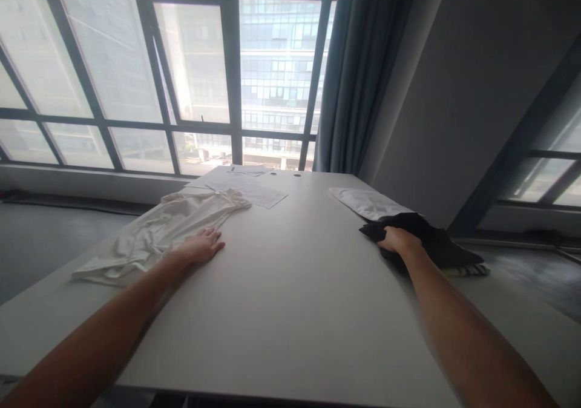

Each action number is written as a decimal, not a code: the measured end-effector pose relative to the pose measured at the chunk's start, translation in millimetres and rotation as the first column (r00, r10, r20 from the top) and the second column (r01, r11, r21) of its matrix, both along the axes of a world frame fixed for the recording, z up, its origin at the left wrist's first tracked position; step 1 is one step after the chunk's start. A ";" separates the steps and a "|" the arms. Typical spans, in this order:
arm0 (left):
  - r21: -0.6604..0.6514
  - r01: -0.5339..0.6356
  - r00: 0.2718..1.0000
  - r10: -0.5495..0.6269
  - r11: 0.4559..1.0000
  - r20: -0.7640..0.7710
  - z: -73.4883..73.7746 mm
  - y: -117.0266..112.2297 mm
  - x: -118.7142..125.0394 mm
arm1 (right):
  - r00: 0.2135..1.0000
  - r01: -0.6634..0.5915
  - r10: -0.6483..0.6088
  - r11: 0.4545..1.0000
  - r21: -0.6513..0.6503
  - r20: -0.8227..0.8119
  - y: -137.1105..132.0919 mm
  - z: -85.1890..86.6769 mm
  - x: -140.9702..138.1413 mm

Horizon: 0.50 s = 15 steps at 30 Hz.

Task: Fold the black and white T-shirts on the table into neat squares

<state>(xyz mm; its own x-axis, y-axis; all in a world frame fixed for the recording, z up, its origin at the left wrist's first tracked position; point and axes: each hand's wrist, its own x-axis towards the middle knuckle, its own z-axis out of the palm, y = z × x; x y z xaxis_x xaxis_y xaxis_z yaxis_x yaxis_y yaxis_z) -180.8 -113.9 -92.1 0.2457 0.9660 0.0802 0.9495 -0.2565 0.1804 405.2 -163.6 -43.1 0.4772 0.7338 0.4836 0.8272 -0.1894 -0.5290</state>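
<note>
My left hand (202, 247) lies flat with its fingers stretched out, at the right edge of a crumpled white garment (154, 232) on the left side of the table. On the right, my right hand (399, 240) is closed on the near left edge of a folded black cloth (438, 241), with the thumb side towards the table's middle. Part of a black-and-white patterned cloth (467, 270) shows beneath the black one. Behind it lies a flat white piece (370, 202), partly covered by the black cloth; its kind is unclear.
All of this rests on a long white table (290, 311). Several sheets of paper (267, 195) lie at its far left, behind the white garment. Two dark round holes (297, 175) are near the far edge. Beyond stand large windows and a blue-grey curtain (358, 69).
</note>
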 end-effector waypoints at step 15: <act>0.050 0.095 0.982 -0.101 0.994 0.158 12.5 -18.0 3.3 | 0.980 -0.065 -0.047 0.844 0.532 0.194 -29.6 91.2 -87.1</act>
